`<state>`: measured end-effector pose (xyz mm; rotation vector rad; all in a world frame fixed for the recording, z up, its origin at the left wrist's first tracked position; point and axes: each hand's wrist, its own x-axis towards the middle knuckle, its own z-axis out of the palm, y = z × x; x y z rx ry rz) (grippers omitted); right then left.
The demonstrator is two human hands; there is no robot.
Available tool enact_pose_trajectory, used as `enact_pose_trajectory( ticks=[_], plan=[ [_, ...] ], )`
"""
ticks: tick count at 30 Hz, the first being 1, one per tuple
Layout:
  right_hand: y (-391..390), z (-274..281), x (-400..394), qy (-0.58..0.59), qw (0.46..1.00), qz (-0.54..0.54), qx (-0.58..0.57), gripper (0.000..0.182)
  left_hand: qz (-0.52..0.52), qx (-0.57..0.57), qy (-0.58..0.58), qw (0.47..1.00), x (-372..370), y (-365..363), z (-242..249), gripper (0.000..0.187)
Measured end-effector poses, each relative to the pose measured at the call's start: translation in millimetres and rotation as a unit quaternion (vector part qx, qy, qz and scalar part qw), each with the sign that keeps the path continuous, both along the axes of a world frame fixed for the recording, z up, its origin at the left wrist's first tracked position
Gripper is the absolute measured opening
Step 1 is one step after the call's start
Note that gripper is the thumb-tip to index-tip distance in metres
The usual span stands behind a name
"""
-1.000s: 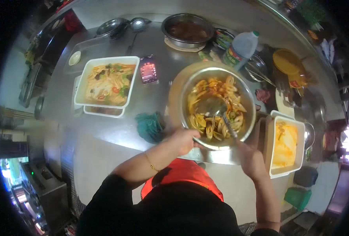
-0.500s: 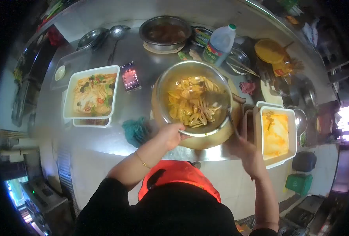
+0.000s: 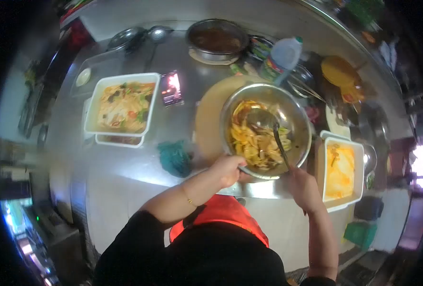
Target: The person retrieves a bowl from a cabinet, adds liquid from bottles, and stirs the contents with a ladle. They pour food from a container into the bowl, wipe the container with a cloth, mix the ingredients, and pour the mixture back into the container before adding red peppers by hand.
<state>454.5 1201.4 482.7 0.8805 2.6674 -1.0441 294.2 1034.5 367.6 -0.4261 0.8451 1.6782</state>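
A steel mixing bowl (image 3: 301, 136) holds glossy yellow-brown sliced food (image 3: 256, 145). My left hand (image 3: 228, 170) grips its near-left rim, thumb over the edge. My right hand (image 3: 305, 188) is closed around the handle of a ladle (image 3: 280, 143), whose round head lies among the slices toward the far side of the bowl. Under and to the left of the bowl shows a round board (image 3: 209, 114). A crumpled green cloth (image 3: 175, 158) lies left of my left hand.
At left stands a white container (image 3: 91, 114) of food beside a phone (image 3: 172, 88). A steel basin (image 3: 216, 40), a large plastic bottle (image 3: 283, 58) and a skimmer (image 3: 159, 33) sit at the back. To the right is another white container (image 3: 360, 164) with orange residue.
The bowl has slid right and toward me, uncovering much of the round board, with my left hand still on its rim. The ladle has swung within the food. The view has shifted somewhat.
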Motion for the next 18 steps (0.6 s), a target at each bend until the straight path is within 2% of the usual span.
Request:
enact_pose_trajectory(
  ticks=[3,6,9,10,13,14,17,18],
  plan=[
    [-5.2,19.8,10.7,0.019,0.992,0.099,0.075,0.038,0.028,-0.020,0.002,0.999,-28.7,1.1,-0.3,0.047],
    [-1.9,42.9,28.0,-0.042,0.997,0.054,0.042,0.036,0.047,-0.001,-0.040,0.998,-41.8,-8.2,-0.4,0.047],
    [3.3,41.1,11.8,-0.082,0.995,0.035,0.036,0.038,0.050,-0.020,0.019,0.998,-11.0,-9.2,-21.9,0.048],
    [2.1,37.6,10.9,-0.062,0.995,0.062,0.054,0.039,0.024,0.021,0.050,0.998,-3.3,-10.6,-22.9,0.046],
    [-7.5,20.3,9.1,-0.003,0.984,0.139,0.107,0.042,0.007,-0.021,-0.013,1.000,-15.0,-0.8,-14.5,0.045],
    [-14.3,32.6,7.5,-0.031,0.991,0.107,0.068,0.043,0.014,-0.037,-0.057,0.998,-27.1,2.0,-14.8,0.045],
    [8.4,24.1,26.5,-0.011,0.987,0.120,0.104,0.045,0.045,0.025,-0.033,0.998,-38.2,-3.8,-8.3,0.045],
    [9.6,23.3,23.7,-0.033,0.995,0.068,0.059,0.045,0.039,0.023,-0.058,0.997,-29.8,-8.3,-1.6,0.045]
  ],
)
